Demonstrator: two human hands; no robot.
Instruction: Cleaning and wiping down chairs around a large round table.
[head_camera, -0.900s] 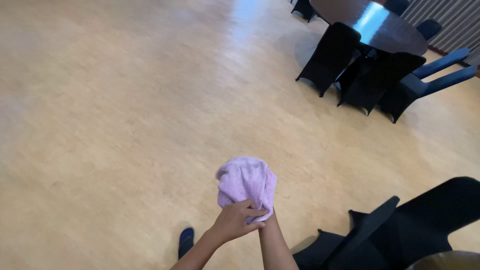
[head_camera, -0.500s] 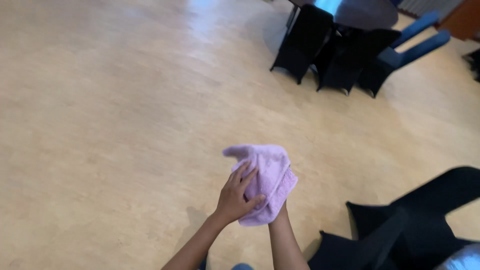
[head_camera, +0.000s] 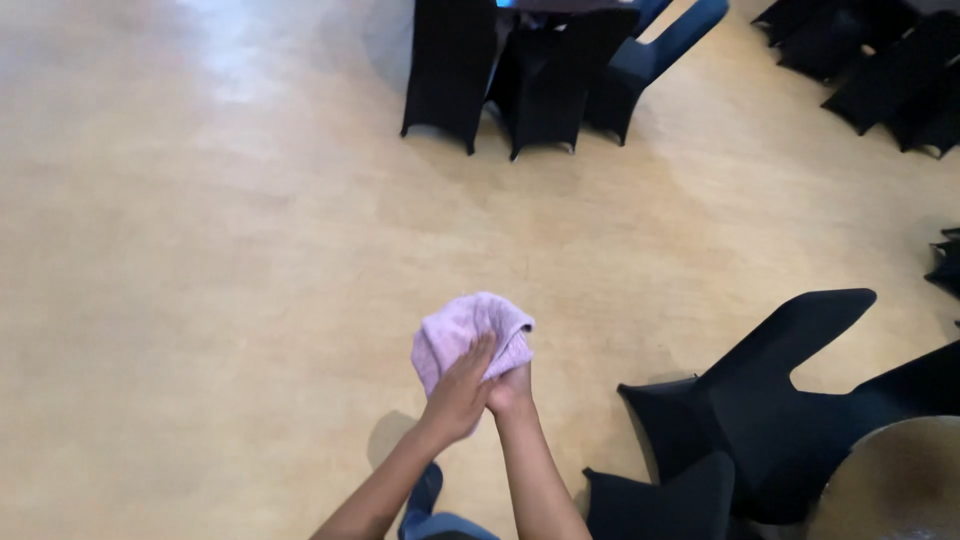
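Head view: both hands were up in front of the body over the wooden floor (head_camera: 200, 250), bunched around a lilac towel (head_camera: 465, 330). The left hand (head_camera: 458, 392) lay flat over the near side of the towel, fingers (head_camera: 482, 350) stretched upward across the cloth, pressing it rather than fisted. The right hand (head_camera: 511, 388) was clenched on the towel's lower right edge, knuckles toward the camera, touching the left hand. The towel was crumpled into a rounded lump, held in the air above the hands, not resting on anything. Both forearms came up from the bottom edge. A dark blue shoe (head_camera: 424, 492) showed on the floor below the left forearm. A black covered chair (head_camera: 790, 400) stood at lower right, near the right arm but apart from it. A round worktop (head_camera: 895, 480) edge showed in the bottom right corner. More black covered chairs (head_camera: 500, 70) were grouped at the top centre with a blue chair (head_camera: 665, 45) beside them, well apart from the hands. Further dark chairs (head_camera: 880, 70) sat at top right.
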